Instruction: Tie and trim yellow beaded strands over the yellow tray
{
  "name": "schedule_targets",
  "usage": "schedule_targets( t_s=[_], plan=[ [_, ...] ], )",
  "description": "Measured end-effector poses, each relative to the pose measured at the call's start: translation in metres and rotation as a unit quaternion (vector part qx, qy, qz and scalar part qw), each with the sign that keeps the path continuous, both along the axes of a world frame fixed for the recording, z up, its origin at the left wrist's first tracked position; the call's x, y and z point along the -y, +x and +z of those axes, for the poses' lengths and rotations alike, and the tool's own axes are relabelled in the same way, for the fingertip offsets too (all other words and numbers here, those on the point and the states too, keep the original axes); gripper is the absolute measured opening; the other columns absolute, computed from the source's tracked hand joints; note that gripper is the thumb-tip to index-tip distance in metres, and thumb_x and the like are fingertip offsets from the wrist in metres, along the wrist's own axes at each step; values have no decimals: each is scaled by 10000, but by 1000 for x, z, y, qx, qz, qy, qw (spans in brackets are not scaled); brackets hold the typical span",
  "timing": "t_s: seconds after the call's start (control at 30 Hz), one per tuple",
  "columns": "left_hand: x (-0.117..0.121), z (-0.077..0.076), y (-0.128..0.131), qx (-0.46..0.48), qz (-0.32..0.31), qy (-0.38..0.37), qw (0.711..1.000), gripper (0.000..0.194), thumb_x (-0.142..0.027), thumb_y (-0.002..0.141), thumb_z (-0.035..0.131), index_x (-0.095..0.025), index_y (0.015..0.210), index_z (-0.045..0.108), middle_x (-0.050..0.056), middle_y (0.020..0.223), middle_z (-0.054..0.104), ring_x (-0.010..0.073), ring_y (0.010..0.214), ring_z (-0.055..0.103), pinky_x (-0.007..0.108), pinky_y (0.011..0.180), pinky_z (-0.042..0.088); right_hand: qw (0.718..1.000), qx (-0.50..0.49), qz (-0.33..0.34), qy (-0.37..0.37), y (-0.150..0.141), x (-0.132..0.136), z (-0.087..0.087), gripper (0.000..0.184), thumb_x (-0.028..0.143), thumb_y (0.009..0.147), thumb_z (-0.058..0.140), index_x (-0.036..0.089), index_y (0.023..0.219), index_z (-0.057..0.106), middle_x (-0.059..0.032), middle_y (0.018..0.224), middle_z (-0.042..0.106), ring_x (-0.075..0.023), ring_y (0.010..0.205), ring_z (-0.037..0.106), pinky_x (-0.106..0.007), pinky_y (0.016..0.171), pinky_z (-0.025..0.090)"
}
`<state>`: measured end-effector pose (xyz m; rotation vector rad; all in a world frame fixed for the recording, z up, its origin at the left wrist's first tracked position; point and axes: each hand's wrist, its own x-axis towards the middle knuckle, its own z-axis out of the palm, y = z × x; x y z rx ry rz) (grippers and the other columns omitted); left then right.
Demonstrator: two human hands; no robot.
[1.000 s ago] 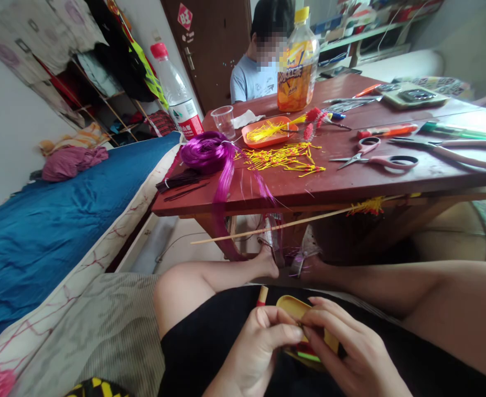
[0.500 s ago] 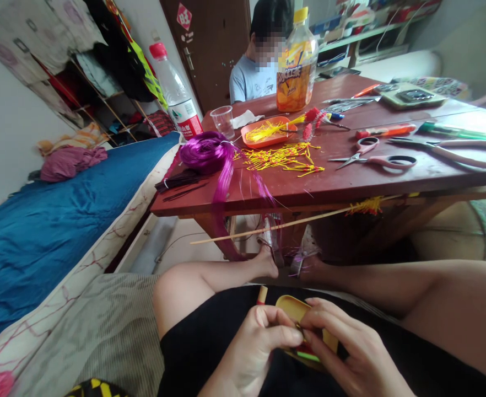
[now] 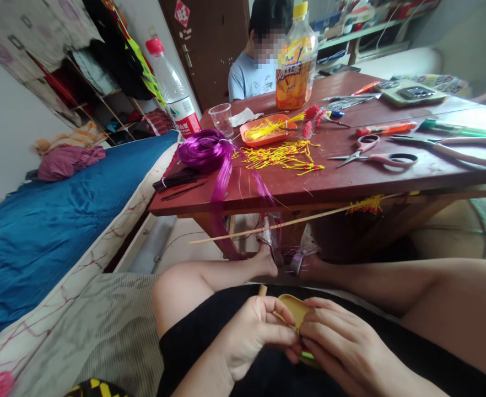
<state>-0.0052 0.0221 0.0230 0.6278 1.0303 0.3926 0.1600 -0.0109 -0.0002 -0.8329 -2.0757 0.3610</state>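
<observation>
My left hand (image 3: 262,333) and my right hand (image 3: 340,339) meet over my lap with their fingertips pinched together. What they pinch is too small and too covered by fingers to make out. Beneath them lies a shallow yellow tray (image 3: 293,306), its far end showing between the hands. A bright green bit (image 3: 308,354) peeks out under the right fingers. Just beyond my left knuckles stands the end of a light wooden stick (image 3: 263,290); the rest of it is hidden by the hand.
On the red-brown table (image 3: 292,190) ahead lie purple fibre (image 3: 205,153), knotted yellow threads (image 3: 278,156), an orange dish (image 3: 249,141), scissors (image 3: 377,157) and pliers (image 3: 441,144). A thin stick (image 3: 268,227) juts along its near edge. Bottles and a seated person (image 3: 253,71) are behind.
My left hand has rolled slightly and its fingers have curled further over the tray. The right fingers have closed in more, covering more of the tray. The table things are unchanged.
</observation>
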Motion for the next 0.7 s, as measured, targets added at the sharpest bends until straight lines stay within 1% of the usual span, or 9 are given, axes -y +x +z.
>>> schedule_targets(
  t_s=[0.07,0.2,0.33,0.4,0.47,0.5,0.57,0.63,0.7],
  plan=[
    [0,-2,-1,2,-3,1,1000,179,-89,496,703,-113,641,600,18,515,659,102,447,580,203,487,447,1000,0,-3,1,0,0,0,206,96,907,369,163,848,555,-13,664,640,-110,605,623,-271,848,498],
    [0,-6,-3,-1,-2,4,1000,185,-135,496,743,-104,611,601,29,524,659,108,456,583,218,506,454,1000,2,-8,10,-1,0,-2,199,71,891,379,162,844,550,-15,660,637,-117,595,620,-283,836,504],
    [0,-4,-1,-17,0,-8,1000,204,-151,478,744,-119,597,582,15,524,638,106,460,562,225,515,437,1000,4,1,13,-2,0,-3,205,57,880,379,163,840,549,-19,657,628,-130,620,621,-287,867,485],
    [0,-2,0,-30,11,-5,999,200,-147,478,730,-125,600,573,1,553,613,102,496,548,227,545,430,1000,-3,4,-8,-2,1,-4,190,48,864,396,166,847,543,-18,661,621,-129,614,611,-289,868,481],
    [2,-3,2,-28,38,17,999,192,-158,494,720,-132,596,559,-18,582,570,90,528,511,219,563,408,999,-14,3,-51,-2,2,-5,164,50,839,431,175,831,537,-13,655,607,-128,598,587,-293,813,499],
    [3,-4,2,-28,55,43,997,187,-165,511,716,-135,592,550,-25,592,545,85,543,487,211,569,392,997,-18,-1,-81,-2,4,-6,154,57,828,446,183,804,532,-10,646,595,-128,592,573,-284,752,511],
    [5,-6,3,-45,84,123,988,186,-184,565,710,-141,592,531,-34,604,503,77,561,432,196,567,354,988,-25,-14,-151,-2,6,-9,146,83,819,462,193,738,514,-6,632,570,-127,578,545,-239,601,500],
    [7,-7,2,-72,78,203,973,175,-215,633,696,-144,643,536,-30,644,493,85,595,413,194,576,340,973,-36,-28,-228,-1,9,-11,156,121,830,459,194,699,501,-7,636,556,-120,561,527,-200,501,455],
    [9,-7,2,-91,35,249,963,172,-273,704,663,-148,752,555,-10,727,513,105,655,441,205,610,357,955,-51,-35,-290,0,11,-12,156,157,842,457,190,699,511,-11,659,563,-114,557,526,-192,498,447]
  ],
)
